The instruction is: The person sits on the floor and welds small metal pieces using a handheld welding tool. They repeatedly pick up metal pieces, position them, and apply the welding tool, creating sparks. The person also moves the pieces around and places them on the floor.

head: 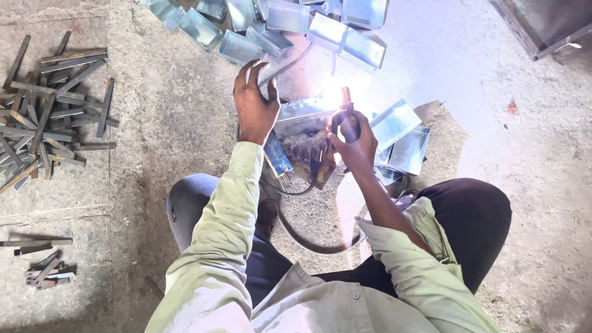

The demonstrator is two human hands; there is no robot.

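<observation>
You're mid-weld on that sheet-metal box (pixel 302 117) sitting on the floor between your knees — the arc (pixel 333 95) is flaring at its top right corner, so that seam is looking unfinished. A heap of similar boxes (pixel 277 24) is lying just beyond, whether welded I can't tell. Your right hand (pixel 353 139) is gripping the electrode holder (pixel 345 117), fingers wrapped tight, wrist angling in toward the arc. Your left hand (pixel 254 105) is resting beside the box, fingers spreading loosely, holding nothing — flat metal strips (pixel 46 117) are lying well off to your left.
</observation>
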